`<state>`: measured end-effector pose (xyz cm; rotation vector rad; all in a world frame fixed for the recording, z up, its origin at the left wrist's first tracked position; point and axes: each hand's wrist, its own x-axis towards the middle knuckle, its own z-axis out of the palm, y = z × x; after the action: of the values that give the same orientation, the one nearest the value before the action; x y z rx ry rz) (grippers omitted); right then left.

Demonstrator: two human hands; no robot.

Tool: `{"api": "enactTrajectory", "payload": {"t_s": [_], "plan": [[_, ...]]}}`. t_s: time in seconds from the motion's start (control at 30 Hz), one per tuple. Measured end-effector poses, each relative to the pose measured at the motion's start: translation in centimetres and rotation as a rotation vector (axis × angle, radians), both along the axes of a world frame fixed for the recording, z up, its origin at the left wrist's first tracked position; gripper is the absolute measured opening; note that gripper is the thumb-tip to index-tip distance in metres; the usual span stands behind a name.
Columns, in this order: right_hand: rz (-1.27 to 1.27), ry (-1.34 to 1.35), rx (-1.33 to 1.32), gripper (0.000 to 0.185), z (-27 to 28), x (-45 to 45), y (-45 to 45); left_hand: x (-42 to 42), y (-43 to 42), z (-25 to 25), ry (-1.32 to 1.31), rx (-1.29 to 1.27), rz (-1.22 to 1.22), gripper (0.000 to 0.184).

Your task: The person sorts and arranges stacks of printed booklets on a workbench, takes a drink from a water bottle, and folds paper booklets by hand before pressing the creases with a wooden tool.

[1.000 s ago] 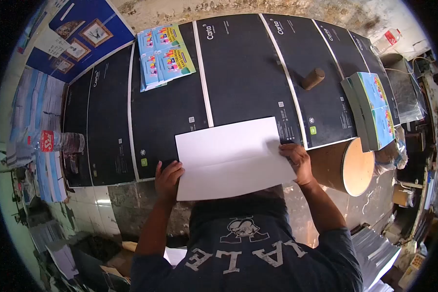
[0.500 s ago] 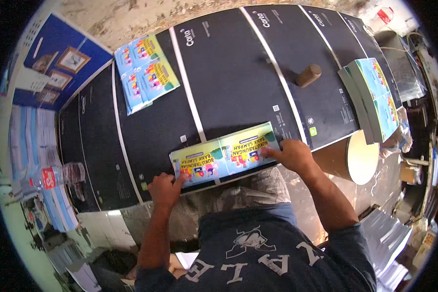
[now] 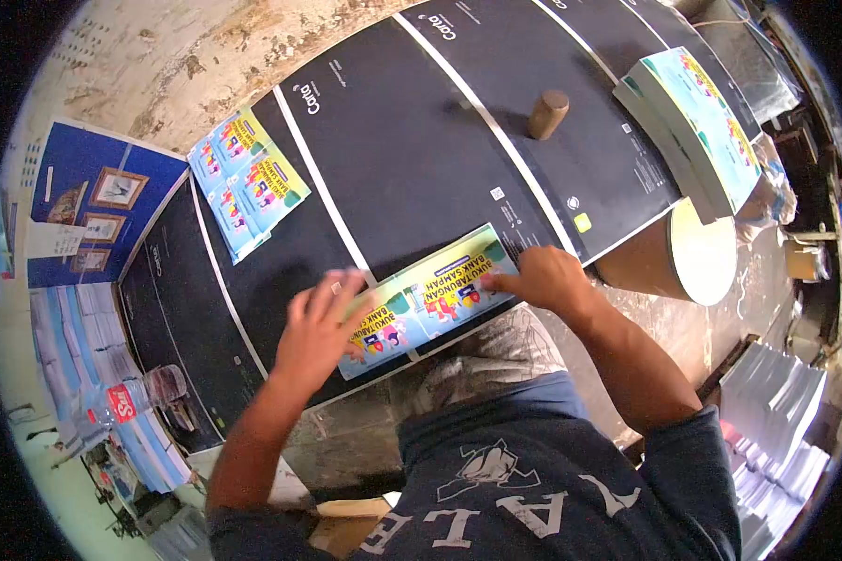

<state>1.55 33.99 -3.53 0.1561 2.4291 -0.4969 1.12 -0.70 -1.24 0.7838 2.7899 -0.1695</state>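
Note:
A long printed booklet cover [image 3: 454, 285] in yellow and blue, marked "Buku Tabungan Bank Sampah", lies near the front edge of the black-covered table. My right hand [image 3: 554, 285] grips its right end, thumb on top and fingers curled at the edge. Over the left end, my left hand [image 3: 316, 327] has its fingers apart, slightly blurred, and hides part of the print; whether it touches the paper I cannot tell. Further back on the left is a stack of similar printed sheets [image 3: 248, 182]. A thick pile of booklets [image 3: 697, 117] stands at the right.
A short wooden cylinder [image 3: 548, 115] stands on the black table surface [image 3: 393, 140]. Past the right front edge sits a large cardboard tube [image 3: 697, 252]. Paper stacks [image 3: 772, 393] are at lower right, and a plastic bottle [image 3: 122, 402] lies on the left beside more paper.
My left hand has lifted from the front left corner and moved back over the cover's left end, its fingers spreading. My right hand stays at the right end. The view has shifted.

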Motion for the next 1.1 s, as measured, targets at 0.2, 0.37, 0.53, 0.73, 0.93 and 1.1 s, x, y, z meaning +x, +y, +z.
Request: {"api": "enactTrajectory", "payload": {"t_s": [0.2,0.37,0.53,0.73,0.93,1.1], "plan": [[-0.044,-0.033,-0.017,0.086,0.0,-0.4,0.1,-4.3,4.5,-2.1,-0.092,0.001,-0.985,0.066],[-0.073,-0.084,-0.018,0.08,0.0,-1.0,-0.1,-4.9,4.9,-3.1,-0.256,0.03,-0.894,0.062],[-0.096,-0.107,-0.029,0.076,-0.1,-1.4,0.0,-5.2,5.3,-2.6,-0.386,-0.021,-0.854,0.069],[-0.063,-0.089,-0.049,0.073,-0.3,-1.4,0.3,-5.0,5.6,-2.1,-0.449,-0.044,-0.821,0.07],[-0.315,0.491,-0.119,0.077,-0.5,0.9,-1.1,-4.7,5.5,-2.5,-0.307,-0.049,-0.893,0.08],[0.071,0.982,-0.839,0.101,2.3,2.3,-8.6,-4.0,7.7,-1.2,-0.356,0.115,-0.668,0.069]]}}
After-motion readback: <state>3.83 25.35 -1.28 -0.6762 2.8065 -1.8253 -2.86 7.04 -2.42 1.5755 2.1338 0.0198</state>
